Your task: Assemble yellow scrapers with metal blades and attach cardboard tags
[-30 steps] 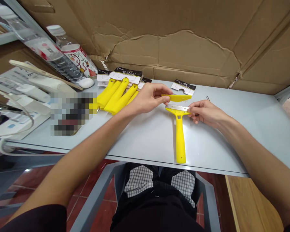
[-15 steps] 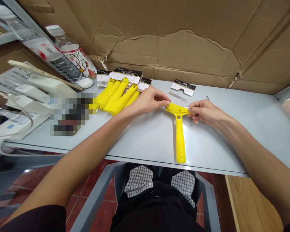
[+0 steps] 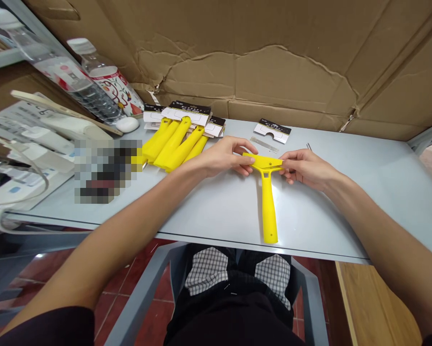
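A yellow scraper [image 3: 269, 206] lies on the table, its handle pointing towards me and its wide head away. On the left end of the head, my left hand [image 3: 230, 156] is closed, thumb on top and fingers below. My right hand [image 3: 304, 167] pinches the head's right end; its fingertips partly cover that corner. A yellow plate [image 3: 264, 161] forms the front of the head, with a small hole or screw near its middle. Just beyond the head lies a flat metal blade [image 3: 264, 144]. Farther back rests a black-and-white header card [image 3: 272, 130].
Several packaged yellow scrapers [image 3: 178, 144] are piled left of my left hand. Two plastic bottles [image 3: 111, 84] lean at the back left, near white devices and cables [image 3: 28, 158]. Thin metal tips [image 3: 309, 146] show behind my right hand. A cardboard wall [image 3: 255, 72] closes off the back.
My left hand has shifted slightly left and towards me, its fingers now wrapping the head's left end. The yellow plate has turned, and its far edge now looks straight. My right hand has barely moved.
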